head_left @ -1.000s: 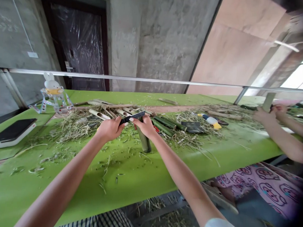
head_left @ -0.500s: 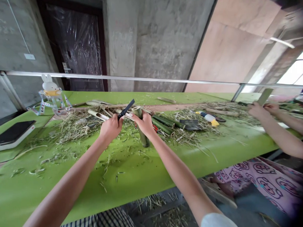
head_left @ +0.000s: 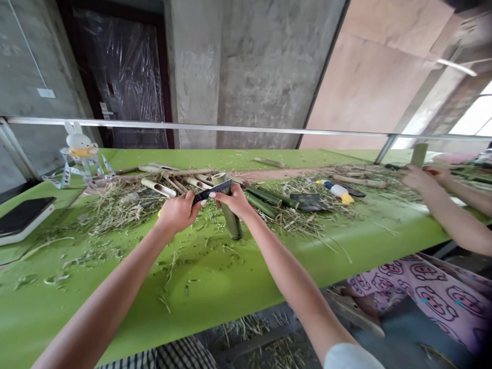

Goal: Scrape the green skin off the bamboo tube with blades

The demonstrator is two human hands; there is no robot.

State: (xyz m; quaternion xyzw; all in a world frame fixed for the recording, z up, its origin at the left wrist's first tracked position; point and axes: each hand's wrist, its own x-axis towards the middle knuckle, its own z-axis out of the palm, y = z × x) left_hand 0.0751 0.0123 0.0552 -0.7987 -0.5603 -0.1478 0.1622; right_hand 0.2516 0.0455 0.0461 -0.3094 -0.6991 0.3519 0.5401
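My left hand (head_left: 178, 210) is closed around a knife (head_left: 208, 192) with a dark blade; a bit of yellow shows behind the fist. The blade points right and lies across the upper part of a bamboo tube (head_left: 232, 219). My right hand (head_left: 238, 200) grips that tube near its top, the thumb close to the blade. Green and slightly tilted, the tube has its lower end on the table. Behind my hands lie split bamboo pieces (head_left: 159, 187), and to the right are green bamboo tubes (head_left: 263, 204).
Bamboo shavings (head_left: 112, 201) cover much of the green table (head_left: 210, 280). At left are a rabbit figure (head_left: 78, 141) and a black-and-white device (head_left: 19, 219). A yellow-and-white tool (head_left: 339, 192) lies right. A co-worker's hands (head_left: 421, 177) hold a bamboo piece. A metal rail (head_left: 240, 128) spans behind.
The knife has swung from pointing steeply up to lying lower across the tube's top. My left hand has shifted slightly down and left; my right hand keeps its grip.
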